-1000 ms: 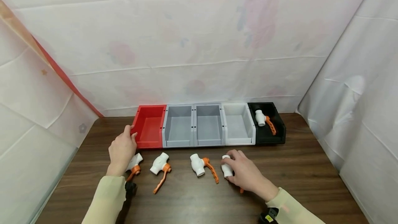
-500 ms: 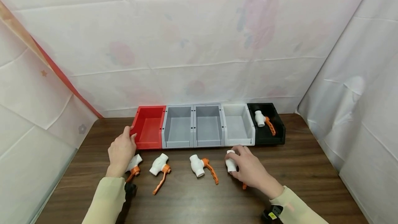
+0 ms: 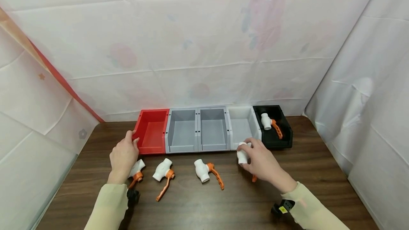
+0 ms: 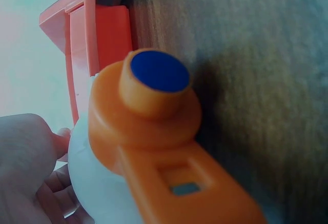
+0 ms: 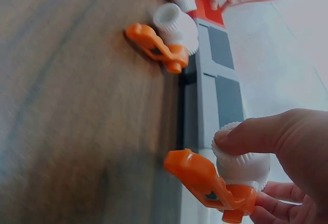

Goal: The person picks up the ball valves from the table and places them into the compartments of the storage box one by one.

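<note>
My right hand (image 3: 262,160) grips a white ball valve (image 3: 242,154) with an orange lever handle, held in front of the white bin (image 3: 241,127). In the right wrist view the thumb presses the ribbed end of that valve, and its orange handle (image 5: 200,178) points away from the palm. My left hand (image 3: 123,157) holds the left wall of the red bin (image 3: 153,130) between thumb and fingers. Beneath the left wrist lies another ball valve (image 3: 137,168), partly hidden. Two more, a left valve (image 3: 163,169) and a middle valve (image 3: 202,170), lie on the table.
Two grey bins (image 3: 183,130) stand between the red and white ones. At the right end of the row, a black bin (image 3: 284,141) holds a ball valve (image 3: 266,121). The wooden table (image 3: 191,208) is bounded by a white patterned cloth (image 3: 198,45) at the back and sides.
My right hand has lifted the ball valve off the table and moved it forward and slightly right, up to the white bin's front edge. My left hand stays at the red bin.
</note>
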A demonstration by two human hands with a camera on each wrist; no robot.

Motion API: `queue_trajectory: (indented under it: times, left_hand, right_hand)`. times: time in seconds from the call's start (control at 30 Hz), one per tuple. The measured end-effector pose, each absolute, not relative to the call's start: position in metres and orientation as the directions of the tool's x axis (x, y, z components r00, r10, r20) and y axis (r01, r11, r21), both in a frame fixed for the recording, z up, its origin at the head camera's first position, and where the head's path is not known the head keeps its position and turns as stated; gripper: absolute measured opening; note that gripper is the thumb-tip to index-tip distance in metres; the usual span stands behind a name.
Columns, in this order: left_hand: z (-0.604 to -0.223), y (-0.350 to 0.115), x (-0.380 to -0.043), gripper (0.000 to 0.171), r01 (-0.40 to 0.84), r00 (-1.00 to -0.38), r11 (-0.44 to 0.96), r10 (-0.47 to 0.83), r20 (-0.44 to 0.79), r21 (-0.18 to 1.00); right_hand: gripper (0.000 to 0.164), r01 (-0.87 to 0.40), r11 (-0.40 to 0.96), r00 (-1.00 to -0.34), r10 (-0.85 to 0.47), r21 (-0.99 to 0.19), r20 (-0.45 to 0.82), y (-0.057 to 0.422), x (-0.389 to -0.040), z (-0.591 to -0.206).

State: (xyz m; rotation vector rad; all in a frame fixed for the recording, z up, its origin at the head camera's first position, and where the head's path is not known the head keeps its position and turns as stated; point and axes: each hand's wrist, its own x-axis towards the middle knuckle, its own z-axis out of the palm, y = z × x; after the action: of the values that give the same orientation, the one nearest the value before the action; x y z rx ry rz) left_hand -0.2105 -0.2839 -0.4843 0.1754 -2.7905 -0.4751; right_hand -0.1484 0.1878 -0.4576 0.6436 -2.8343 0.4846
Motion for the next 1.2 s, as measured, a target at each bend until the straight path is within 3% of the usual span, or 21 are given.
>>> queue_trajectory:
  times: [0.5,1.2]
  left_hand:
    - [-0.485,-0.284,-0.210,0.033,-0.062,-0.946,0.937,-0.165,0.279,0.344]
    - [-0.488,-0.284,-0.210,0.034,-0.067,-0.943,0.934,-0.175,0.284,0.351]
  right_hand:
    - [0.044,-0.451,0.864,-0.872,-0.374,-0.222,0.317,0.197,-0.186,-0.438]
    - [0.044,-0.412,0.887,-0.895,-0.349,-0.211,0.279,0.195,-0.221,-0.441]
